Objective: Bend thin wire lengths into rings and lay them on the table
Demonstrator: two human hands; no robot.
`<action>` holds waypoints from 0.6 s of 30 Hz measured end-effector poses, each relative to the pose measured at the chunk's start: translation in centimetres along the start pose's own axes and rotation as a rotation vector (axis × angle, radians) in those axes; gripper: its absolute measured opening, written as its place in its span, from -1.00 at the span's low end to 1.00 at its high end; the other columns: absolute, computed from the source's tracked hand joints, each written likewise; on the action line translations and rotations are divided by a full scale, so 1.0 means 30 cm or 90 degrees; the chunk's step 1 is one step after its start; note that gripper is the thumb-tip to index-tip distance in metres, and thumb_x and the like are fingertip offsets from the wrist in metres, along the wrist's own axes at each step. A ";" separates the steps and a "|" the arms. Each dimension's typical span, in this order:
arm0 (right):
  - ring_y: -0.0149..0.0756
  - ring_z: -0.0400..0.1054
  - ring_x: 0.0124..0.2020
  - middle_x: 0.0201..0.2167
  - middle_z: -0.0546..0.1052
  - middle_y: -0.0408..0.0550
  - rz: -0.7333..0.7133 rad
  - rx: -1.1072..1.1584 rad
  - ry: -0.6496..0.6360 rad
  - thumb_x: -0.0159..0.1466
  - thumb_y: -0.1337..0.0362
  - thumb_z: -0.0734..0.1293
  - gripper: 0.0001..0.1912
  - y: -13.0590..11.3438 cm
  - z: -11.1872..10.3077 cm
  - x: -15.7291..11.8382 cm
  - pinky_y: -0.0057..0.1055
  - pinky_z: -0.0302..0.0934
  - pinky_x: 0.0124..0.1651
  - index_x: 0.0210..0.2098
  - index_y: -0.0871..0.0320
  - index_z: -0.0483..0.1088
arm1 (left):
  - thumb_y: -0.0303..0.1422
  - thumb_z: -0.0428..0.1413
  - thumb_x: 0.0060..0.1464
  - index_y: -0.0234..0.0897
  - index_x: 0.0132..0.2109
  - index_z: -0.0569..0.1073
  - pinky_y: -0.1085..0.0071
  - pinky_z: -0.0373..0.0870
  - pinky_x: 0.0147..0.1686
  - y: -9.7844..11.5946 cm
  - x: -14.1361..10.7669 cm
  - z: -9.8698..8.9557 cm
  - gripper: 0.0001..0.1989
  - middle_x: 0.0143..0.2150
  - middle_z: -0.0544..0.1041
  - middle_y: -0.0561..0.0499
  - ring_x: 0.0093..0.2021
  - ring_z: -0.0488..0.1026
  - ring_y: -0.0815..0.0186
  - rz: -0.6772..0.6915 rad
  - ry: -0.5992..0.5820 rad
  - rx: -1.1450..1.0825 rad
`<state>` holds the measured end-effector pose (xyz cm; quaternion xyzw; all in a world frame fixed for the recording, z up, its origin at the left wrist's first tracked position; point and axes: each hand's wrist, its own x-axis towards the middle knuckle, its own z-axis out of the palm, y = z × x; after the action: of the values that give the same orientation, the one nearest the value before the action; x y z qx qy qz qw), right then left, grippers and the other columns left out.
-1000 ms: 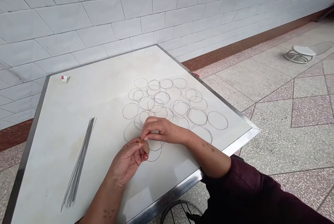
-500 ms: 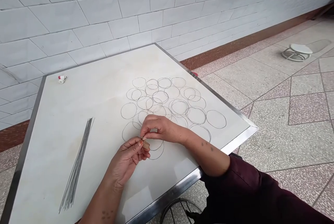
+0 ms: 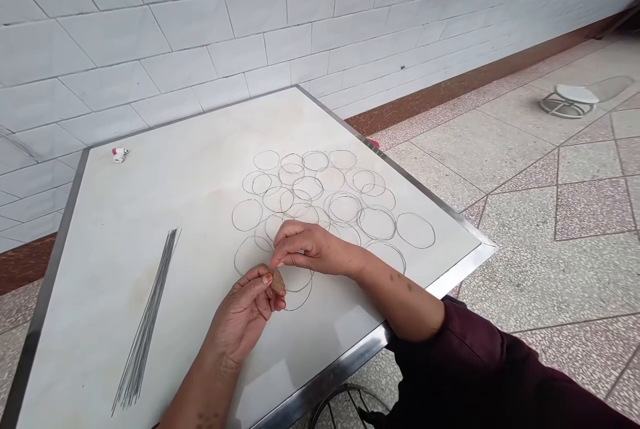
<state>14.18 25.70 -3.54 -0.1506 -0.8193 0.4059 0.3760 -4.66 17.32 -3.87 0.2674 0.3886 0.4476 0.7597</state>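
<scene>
My left hand (image 3: 250, 302) pinches a thin wire ring (image 3: 311, 289) and has a small brown piece (image 3: 278, 281) at its fingers. Fingertips of my right hand (image 3: 305, 247) are pressed together on the wire, touching the left fingertips. Part of this ring is hidden by the hands. Many thin wire rings (image 3: 377, 223) lie overlapping on the white table (image 3: 200, 182), beyond and beside my hands. A bundle of straight wires (image 3: 150, 325) rests on the table to the left of my left hand.
A small white and red object (image 3: 119, 155) sits at the table's far left corner. Metal trim (image 3: 330, 372) edges the table, and a tiled wall (image 3: 190, 22) runs behind it. A round stool (image 3: 569, 101) stands on the floor at the right.
Both hands stay together at nearly the same place, with small finger movements. The brown piece has turned slightly between the fingers. The view has shifted slightly.
</scene>
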 end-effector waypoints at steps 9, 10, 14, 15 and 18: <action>-0.15 0.25 0.13 0.10 0.37 0.04 0.036 0.032 0.008 0.08 0.02 0.54 -0.10 0.001 0.006 0.007 -0.17 0.28 0.12 0.32 -0.05 0.14 | -0.39 0.25 0.09 -0.28 -0.39 0.52 0.48 0.43 -0.28 -0.003 0.007 0.023 -0.89 -0.35 0.46 0.05 -0.37 0.37 0.42 0.063 0.077 -0.133; -0.10 0.18 0.20 0.18 0.32 0.05 0.032 0.024 0.003 -0.02 0.00 0.58 0.09 0.002 0.010 0.006 -0.11 0.21 0.19 0.37 -0.08 0.01 | -0.39 0.25 0.09 -0.28 -0.37 0.52 0.46 0.45 -0.27 -0.003 0.007 0.022 -0.90 -0.34 0.46 0.05 -0.37 0.38 0.42 0.071 0.091 -0.147; -0.03 0.11 0.28 0.27 0.24 0.07 0.037 -0.016 0.014 -0.20 0.00 0.64 0.37 0.012 0.025 -0.003 -0.01 0.04 0.31 0.40 -0.13 -0.18 | -0.36 0.26 0.09 -0.27 -0.34 0.54 0.44 0.48 -0.27 -0.008 0.008 0.018 -0.91 -0.33 0.48 0.04 -0.34 0.42 0.39 0.106 0.126 -0.169; -0.03 0.12 0.28 0.27 0.24 0.08 0.041 -0.016 0.025 -0.21 0.00 0.65 0.37 0.015 0.027 -0.005 -0.02 0.04 0.31 0.40 -0.12 -0.18 | -0.35 0.26 0.08 -0.27 -0.34 0.54 0.44 0.48 -0.27 -0.009 0.008 0.018 -0.91 -0.32 0.48 0.04 -0.33 0.43 0.38 0.113 0.131 -0.173; -0.04 0.15 0.27 0.26 0.27 0.08 0.041 -0.009 0.055 -0.19 0.04 0.65 0.34 0.020 0.031 -0.007 -0.03 0.07 0.29 0.39 -0.10 -0.15 | -0.34 0.28 0.07 -0.28 -0.34 0.54 0.44 0.48 -0.27 -0.012 0.009 0.020 -0.89 -0.32 0.49 0.03 -0.32 0.44 0.38 0.124 0.140 -0.177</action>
<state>13.59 25.44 -4.47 -0.1967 -0.8001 0.4049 0.3965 -3.91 17.37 -3.90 0.1455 0.3761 0.5950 0.6952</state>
